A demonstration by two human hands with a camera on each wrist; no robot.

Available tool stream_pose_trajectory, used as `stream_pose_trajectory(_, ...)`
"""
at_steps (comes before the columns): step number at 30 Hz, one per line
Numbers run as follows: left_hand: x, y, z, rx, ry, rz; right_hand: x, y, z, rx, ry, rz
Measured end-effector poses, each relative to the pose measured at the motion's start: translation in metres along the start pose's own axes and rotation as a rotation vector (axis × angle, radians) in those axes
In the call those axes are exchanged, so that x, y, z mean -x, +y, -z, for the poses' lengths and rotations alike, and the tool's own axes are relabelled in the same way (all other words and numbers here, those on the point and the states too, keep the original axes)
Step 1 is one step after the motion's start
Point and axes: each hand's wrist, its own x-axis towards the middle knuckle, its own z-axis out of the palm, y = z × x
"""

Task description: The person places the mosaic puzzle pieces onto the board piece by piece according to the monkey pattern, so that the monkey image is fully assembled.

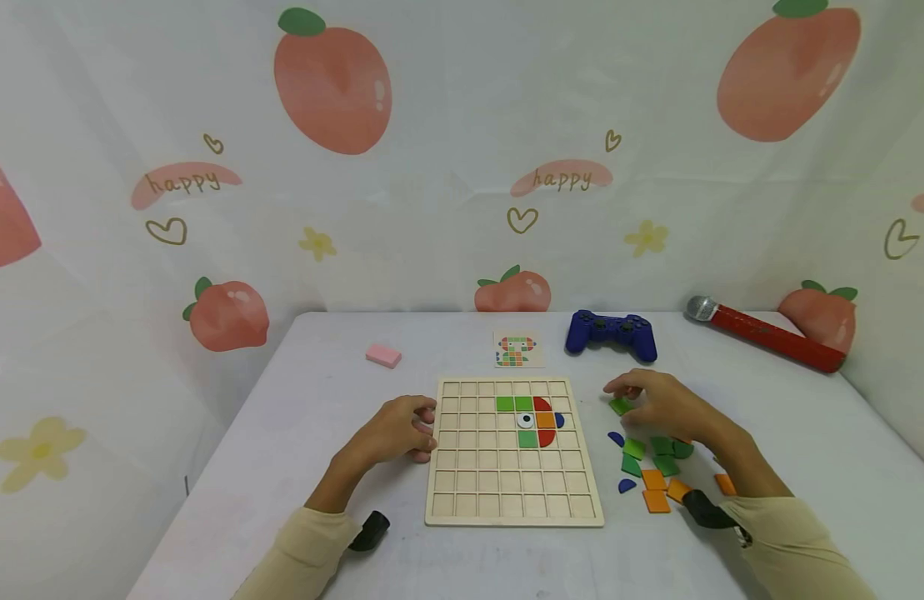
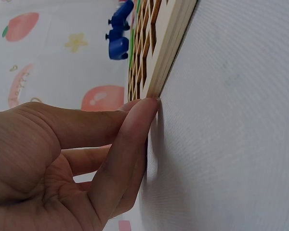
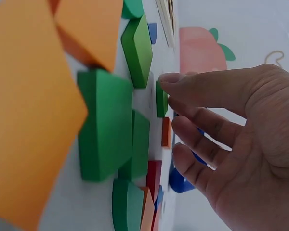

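A wooden grid board (image 1: 495,483) lies on the white table, with green, red, orange and blue pieces and an eye tile (image 1: 525,420) in its upper right cells. At its left edge is my left hand (image 1: 398,429); in the left wrist view the thumb and fingertips grip the board's rim (image 2: 169,45). To the right of the board, my right hand (image 1: 666,402) reaches over a light green square tile (image 1: 621,406). In the right wrist view, the thumb tip is right at this tile (image 3: 162,98), and the other fingers are spread, slightly bent, beyond it.
Loose orange squares (image 1: 656,501), green tiles (image 1: 664,464) and blue half-circles (image 1: 627,485) lie right of the board. Behind it are a pattern card (image 1: 518,350), a blue game controller (image 1: 611,333), a red microphone (image 1: 776,335) and a pink block (image 1: 383,356).
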Motion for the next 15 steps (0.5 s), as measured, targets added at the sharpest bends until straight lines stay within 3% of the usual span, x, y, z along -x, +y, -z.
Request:
stream_pose_trajectory(11,0.0001,0.0012,0.0008,-0.007,-0.003,-0.005,-0.0016,0.0078,0.0032,0.008,-0.021,-0.024)
stream_pose_trajectory(15,0.0000,-0.0002,0.0015,-0.008,-0.007,-0.011,-0.0004,0.0096,0.0038,0.017,-0.015,0.002)
